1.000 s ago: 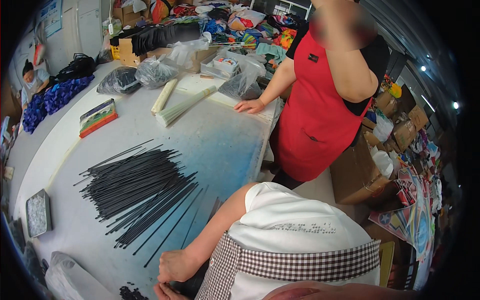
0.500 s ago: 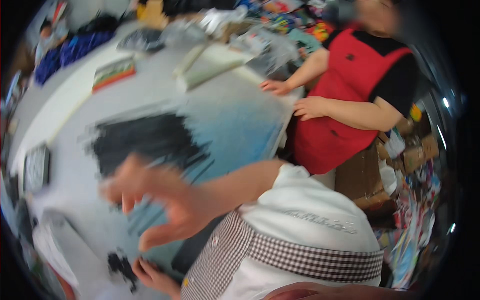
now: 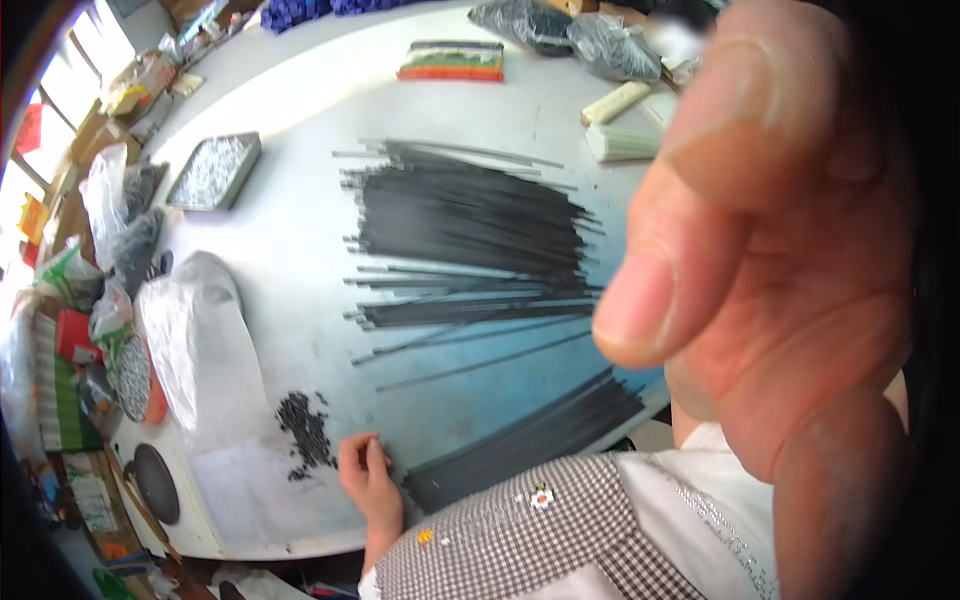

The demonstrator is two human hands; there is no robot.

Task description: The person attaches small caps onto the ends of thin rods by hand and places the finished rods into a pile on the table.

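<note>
My right hand (image 3: 790,230) is raised very close at the right, large in view. Its fingers are loosely bent, the palm shows, and I see nothing held. Low in the middle, my left hand (image 3: 368,478) rests at the table's near edge, fingers curled and pinched together; whatever they may hold is too small to make out. Just left of it lies a heap of small black pieces (image 3: 303,430). A broad spread of thin black sticks (image 3: 470,215) covers the middle of the table. Another bundle of black sticks (image 3: 525,440) lies along the near edge, in front of my checked apron.
A tray of small pale pieces (image 3: 215,170) and a clear plastic bag (image 3: 200,340) stand on the left of the table (image 3: 300,230). An orange-and-green pack (image 3: 450,62) lies farther back. Pale strips (image 3: 620,142) and grey plastic bags (image 3: 612,48) sit at the far right.
The view has swung to the right hand's side less and the left more. My right hand has risen from over the sticks toward the camera. The co-worker in red is out of view.
</note>
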